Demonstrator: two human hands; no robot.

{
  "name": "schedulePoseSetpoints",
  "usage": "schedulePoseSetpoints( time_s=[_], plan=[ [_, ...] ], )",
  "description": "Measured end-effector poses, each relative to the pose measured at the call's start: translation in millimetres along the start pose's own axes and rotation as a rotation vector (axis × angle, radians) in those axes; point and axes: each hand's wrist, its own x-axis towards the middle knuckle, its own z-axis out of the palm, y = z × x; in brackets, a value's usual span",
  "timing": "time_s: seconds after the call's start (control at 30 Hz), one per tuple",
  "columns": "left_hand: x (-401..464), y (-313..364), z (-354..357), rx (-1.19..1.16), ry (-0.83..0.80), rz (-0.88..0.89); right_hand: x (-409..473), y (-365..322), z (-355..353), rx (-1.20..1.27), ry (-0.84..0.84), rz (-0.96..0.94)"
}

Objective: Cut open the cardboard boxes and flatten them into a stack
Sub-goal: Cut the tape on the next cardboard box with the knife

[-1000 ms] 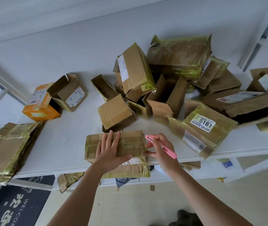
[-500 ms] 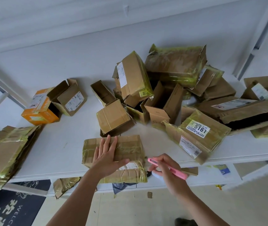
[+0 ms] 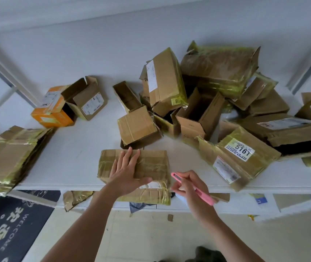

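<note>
- Left hand (image 3: pixel 125 172) is lying flat on the taped box (image 3: pixel 134 168), fingers straight, pinning it at the near edge of the bench (image 3: pixel 71 159).
- Right hand (image 3: pixel 187 187) is gripping the pink cutter (image 3: pixel 192 188), fingers curled round it, just beside the box's right end; cannot tell whether the blade is touching tape.
- Box is looking sealed, tape wrapped over the top and the front face, with the front face hanging over the bench edge. Judging this as the cutting step getting under way on this box.
- Flattened stack (image 3: pixel 11 157) is sitting at the left end of the bench, several layers deep, so part of the job is looking done.
- Pile of boxes (image 3: pixel 217 103) is crowding the right and rear of the bench, some open, some taped. Orange box (image 3: pixel 53 110) and an open brown box (image 3: pixel 86 101) are waiting at rear left.
- Rough call: well under half done, most boxes are waiting to be cut and flattened.
- Cardboard scraps (image 3: pixel 73 198) are lying below the bench edge.
</note>
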Motion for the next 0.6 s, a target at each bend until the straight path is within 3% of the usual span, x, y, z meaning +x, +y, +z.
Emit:
schedulePoseSetpoints(
  time_s=[0.1, 0.2, 0.33, 0.43, 0.53, 0.6],
  plan=[
    [1.9, -0.4, 0.5, -0.001, -0.01, -0.008, -7.1, -1.5, -10.1, -0.039, -0.057, -0.007],
    [4.3, 0.1, 0.9, 0.006, -0.013, -0.013, 10.6, -4.0, -23.4, -0.143, 0.027, -0.13],
    [4.4, -1.7, 3.2, 0.012, -0.018, -0.011, 60.9, 16.4, -33.6, -0.705, 0.027, -0.254],
    [4.4, -3.2, 3.3, 0.018, -0.025, -0.007, 88.3, 31.4, -37.2, -1.151, -0.062, -0.304],
    [5.4, -2.8, 2.0, -0.021, -0.038, -0.017, 102.7, 26.2, -38.2, -1.372, -0.197, -0.147],
    [5.2, -2.6, 3.1, -0.061, -0.033, -0.029, 106.5, 14.7, -32.4, -1.422, -0.193, -0.113]
  ],
)
